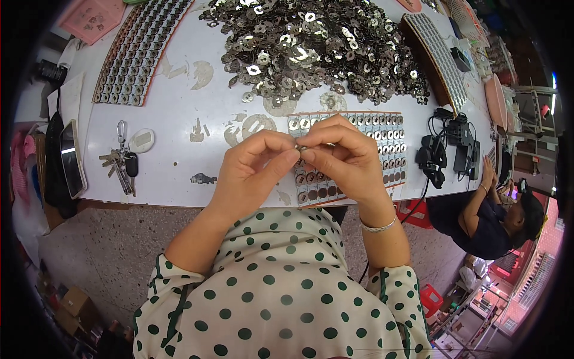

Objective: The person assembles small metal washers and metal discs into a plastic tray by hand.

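Both my hands meet over the left part of a board (pixel 391 139) that carries rows of small round metal pieces. My left hand (pixel 250 173) pinches a small metal piece (pixel 301 148) between thumb and forefinger. From the other side my right hand (pixel 353 161) grips the same piece with its fingertips. Fingers cover most of it, so its exact kind is unclear. Pieces in the board's far rows look shiny silver, while those in the near rows are darker. Beyond my hands lies a large heap of loose, notched metal washers (pixel 323 51).
Filled boards stand at the far left (pixel 140 57) and far right (pixel 433 54). Keys (pixel 122 164), a white round object (pixel 142 140) and a phone-like device (pixel 73 158) lie left. Black cabled gear (pixel 451 146) sits right, near another person (pixel 487 215). A pink tray (pixel 89 21) is far left.
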A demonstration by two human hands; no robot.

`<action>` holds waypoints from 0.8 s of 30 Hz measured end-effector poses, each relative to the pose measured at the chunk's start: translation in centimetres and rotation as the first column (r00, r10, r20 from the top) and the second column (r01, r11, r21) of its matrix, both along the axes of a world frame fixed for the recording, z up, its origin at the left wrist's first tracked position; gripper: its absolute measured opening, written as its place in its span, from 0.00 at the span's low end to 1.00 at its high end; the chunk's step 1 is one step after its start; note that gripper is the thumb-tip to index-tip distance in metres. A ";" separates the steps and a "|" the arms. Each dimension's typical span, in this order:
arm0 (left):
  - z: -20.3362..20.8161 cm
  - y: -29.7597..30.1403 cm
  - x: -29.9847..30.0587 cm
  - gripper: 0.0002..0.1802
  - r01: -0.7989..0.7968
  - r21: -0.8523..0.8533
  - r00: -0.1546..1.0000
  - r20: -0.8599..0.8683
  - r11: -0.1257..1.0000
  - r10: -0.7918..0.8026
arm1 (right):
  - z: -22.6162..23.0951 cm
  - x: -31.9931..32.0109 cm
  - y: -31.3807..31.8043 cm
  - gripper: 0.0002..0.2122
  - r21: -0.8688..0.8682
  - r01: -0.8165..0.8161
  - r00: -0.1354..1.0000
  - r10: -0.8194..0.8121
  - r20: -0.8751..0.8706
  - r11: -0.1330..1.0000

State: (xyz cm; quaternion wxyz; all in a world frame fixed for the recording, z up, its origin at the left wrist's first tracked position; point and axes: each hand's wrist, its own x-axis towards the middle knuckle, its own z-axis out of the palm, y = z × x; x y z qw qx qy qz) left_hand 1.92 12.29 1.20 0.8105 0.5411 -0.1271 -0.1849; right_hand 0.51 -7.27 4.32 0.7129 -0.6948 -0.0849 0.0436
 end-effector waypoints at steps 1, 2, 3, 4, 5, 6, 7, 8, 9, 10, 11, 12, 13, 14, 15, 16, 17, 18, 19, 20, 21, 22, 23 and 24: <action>0.1 -0.2 -0.2 0.04 -0.005 -0.015 1.000 -0.022 1.000 0.005 | -0.3 -0.2 0.0 0.09 0.000 -0.001 1.000 0.001 -0.001 1.000; 0.2 -0.2 -0.3 0.04 -0.010 -0.029 0.999 -0.043 1.000 0.009 | -0.5 -0.3 0.0 0.09 0.028 0.002 1.000 -0.003 0.018 1.000; 0.3 -0.2 -0.2 0.04 -0.011 -0.030 0.999 -0.045 0.999 0.009 | -0.6 -0.4 0.0 0.09 0.057 0.005 0.999 -0.007 0.037 0.998; 0.5 -0.1 -0.2 0.04 0.015 -0.036 0.996 -0.087 0.999 -0.018 | -0.6 -0.4 -0.1 0.09 0.057 0.002 0.999 -0.004 0.035 0.998; 0.6 0.0 -0.2 0.05 0.040 -0.045 0.991 -0.128 0.998 -0.046 | -0.6 -0.2 -0.3 0.10 -0.116 0.008 0.976 0.017 0.216 0.993; 0.2 -0.1 -0.2 0.05 0.037 -0.045 0.991 -0.130 0.998 -0.043 | -0.6 -0.2 -0.4 0.10 -0.280 0.046 0.921 0.068 0.383 0.959; -0.3 -0.2 -0.1 0.06 0.049 -0.065 0.982 -0.177 0.997 -0.060 | -0.5 -0.2 -0.4 0.10 -0.280 0.041 0.921 0.073 0.383 0.959; -0.6 -0.3 -0.2 0.08 0.060 -0.086 0.971 -0.224 0.995 -0.078 | -0.5 -0.5 -0.1 0.11 -0.401 0.094 0.860 0.128 0.494 0.911; -0.5 -0.4 -0.4 0.08 0.055 -0.086 0.972 -0.224 0.995 -0.073 | -0.5 -0.8 0.1 0.11 -0.504 0.163 0.785 0.198 0.587 0.848; -0.5 -0.7 -0.6 0.08 0.052 -0.143 0.941 -0.325 0.988 -0.096 | -0.4 -1.1 0.2 0.12 -0.588 0.250 0.700 0.276 0.659 0.770; -0.3 -1.0 -0.9 0.07 0.043 -0.199 0.899 -0.420 0.979 -0.125 | -0.3 -1.5 0.1 0.12 -0.589 0.251 0.700 0.276 0.659 0.768; -0.1 -1.2 -1.0 0.07 0.045 -0.201 0.899 -0.419 0.979 -0.128 | -0.1 -1.9 0.0 0.11 -0.615 0.264 0.682 0.306 0.664 0.743; 0.2 -1.5 -1.1 0.08 -0.023 -0.273 0.843 -0.523 0.962 -0.128 | -0.1 -2.2 -0.1 0.11 -0.638 0.279 0.665 0.335 0.668 0.718; 0.3 -1.6 -1.2 0.08 -0.098 -0.333 0.774 -0.618 0.938 -0.139 | -0.2 -2.6 -0.1 0.11 -0.639 0.282 0.665 0.334 0.668 0.716; 0.2 -1.6 -1.2 0.08 -0.093 -0.335 0.774 -0.617 0.937 -0.144 | -0.6 -3.0 -0.1 0.10 -0.490 0.289 0.760 0.115 0.640 0.823; 0.1 -1.6 -1.2 0.08 -0.077 -0.300 0.821 -0.561 0.951 -0.110 | -0.6 -3.3 -0.1 0.10 -0.327 0.326 0.827 -0.100 0.553 0.887; 0.0 -1.5 -1.3 0.07 -0.064 -0.264 0.863 -0.499 0.962 -0.080 | -0.2 -3.5 0.0 0.10 -0.333 0.335 0.827 -0.105 0.553 0.881; -0.3 -1.3 -1.7 0.07 -0.052 -0.271 0.861 -0.500 0.961 -0.094 | 0.5 -3.6 0.2 0.10 0.078 0.282 0.948 -0.291 0.132 0.956; -0.7 -1.0 -2.3 0.05 -0.007 -0.039 0.977 -0.211 0.999 -0.001 | 1.0 -3.8 0.2 0.11 0.467 0.371 0.914 -0.229 -0.334 0.802; -0.9 -0.8 -2.7 0.05 -0.040 0.194 0.993 0.114 0.980 0.018 | 0.3 -3.9 -0.7 0.12 0.467 0.372 0.891 -0.167 -0.423 0.802; -1.1 -0.5 -2.7 0.05 -0.027 0.189 0.994 0.111 0.982 0.006 | -0.2 -4.3 -1.3 0.12 0.462 0.384 0.887 -0.180 -0.425 0.800; -1.2 -0.1 -2.7 0.06 -0.093 0.354 0.891 0.448 0.931 -0.081 | -0.6 -4.6 -1.7 0.11 0.472 0.382 0.866 -0.130 -0.482 0.794; -1.3 0.0 -2.7 0.08 -0.213 0.469 0.675 0.705 0.857 -0.218 | -0.9 -4.9 -2.2 0.10 0.483 0.381 0.840 -0.077 -0.537 0.788; -1.7 -0.1 -3.0 0.10 -0.243 0.473 0.615 0.750 0.847 -0.243 | -1.2 -5.4 -2.7 0.09 0.503 0.362 0.838 -0.039 -0.544 0.785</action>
